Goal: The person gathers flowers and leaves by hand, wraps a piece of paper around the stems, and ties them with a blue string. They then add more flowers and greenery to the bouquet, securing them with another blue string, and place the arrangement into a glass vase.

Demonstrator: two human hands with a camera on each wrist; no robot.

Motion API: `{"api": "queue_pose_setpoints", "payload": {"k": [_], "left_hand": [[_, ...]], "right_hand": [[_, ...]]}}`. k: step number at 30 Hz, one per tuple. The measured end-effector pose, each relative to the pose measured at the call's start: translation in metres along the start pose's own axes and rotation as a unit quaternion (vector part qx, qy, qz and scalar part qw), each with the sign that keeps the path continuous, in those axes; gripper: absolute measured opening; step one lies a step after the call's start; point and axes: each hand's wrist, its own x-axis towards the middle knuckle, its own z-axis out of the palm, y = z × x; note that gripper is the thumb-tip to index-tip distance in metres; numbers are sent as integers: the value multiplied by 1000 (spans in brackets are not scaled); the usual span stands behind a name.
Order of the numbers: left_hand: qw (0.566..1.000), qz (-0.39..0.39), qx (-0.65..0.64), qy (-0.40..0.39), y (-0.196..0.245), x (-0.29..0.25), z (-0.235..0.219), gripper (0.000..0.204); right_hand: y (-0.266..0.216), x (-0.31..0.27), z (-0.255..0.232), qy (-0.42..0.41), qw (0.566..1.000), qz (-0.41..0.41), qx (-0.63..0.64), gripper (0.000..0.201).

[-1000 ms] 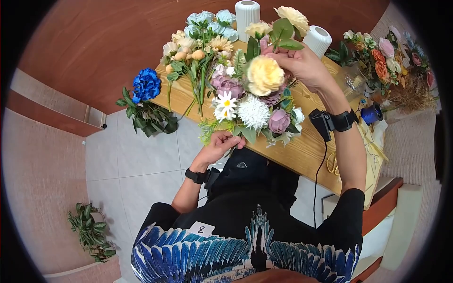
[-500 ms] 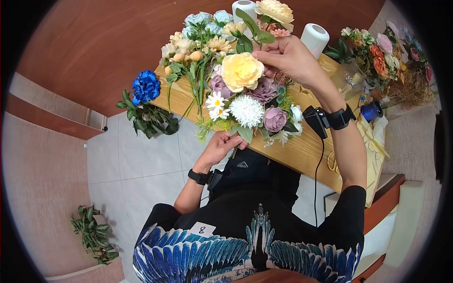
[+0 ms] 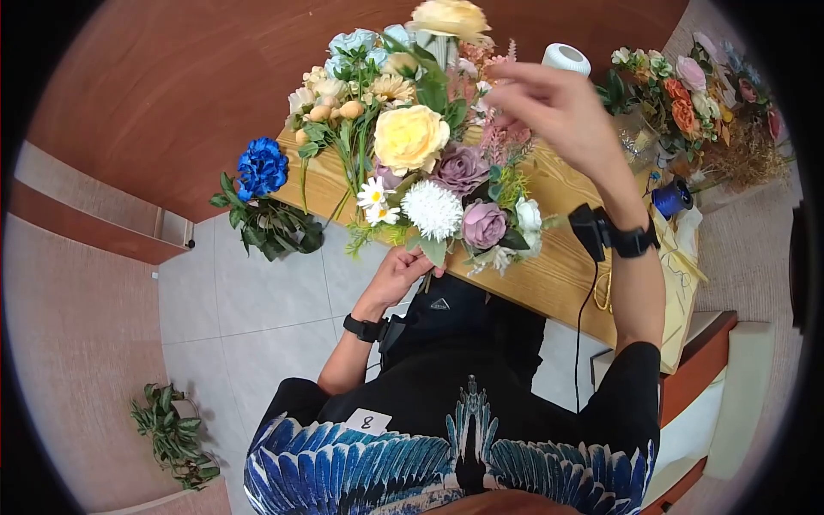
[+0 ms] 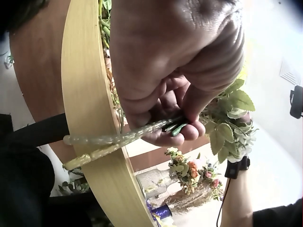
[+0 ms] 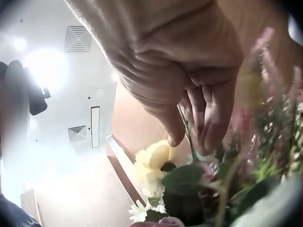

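Note:
My left hand (image 3: 403,273) grips the bouquet by its bundled stems (image 4: 111,139), whose cut ends stick out past the curled fingers in the left wrist view. The bouquet has a big yellow bloom (image 3: 412,140), mauve roses (image 3: 485,225), a white pompom flower (image 3: 432,209) and daisies (image 3: 372,193). Above its far right side is my right hand (image 3: 562,116), fingers extended and apart from the blooms in the head view. In the right wrist view a thin green stem (image 5: 187,127) shows between thumb and fingers without being pinched. A taller cream flower (image 3: 449,19) rises from the bouquet's far side.
Cream and peach flowers (image 3: 390,88) and pale blue roses (image 3: 352,43) lie on the wooden table (image 3: 558,287). A white ribbed vase (image 3: 566,60) stands behind. At right are a blue spool (image 3: 672,199), scissors (image 3: 603,292) and mixed flowers (image 3: 687,112). Blue flowers (image 3: 262,167) overhang the left end.
My right hand has let go of the cream flower's stem and drawn off to the right, its fingers straightening. The bouquet has shifted left, and the cream flower now leans farther away. My left hand keeps its grip.

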Motion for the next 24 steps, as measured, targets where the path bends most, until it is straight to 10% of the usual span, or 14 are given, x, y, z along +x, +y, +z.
{"api": "queue_pose_setpoints", "payload": {"k": [2,8,24], "left_hand": [[1000,-12,-6,5,2,1,0,16],[1000,2,-14,-15,3,6,1,16],[999,-10,-52,-15,7,12,9,22]], "right_hand": [[-8,-18,-6,243,965,-84,46,28],[48,-55,11,119,983,137,21,30],[62,-43,-7,20,973,178,144,21]]}}
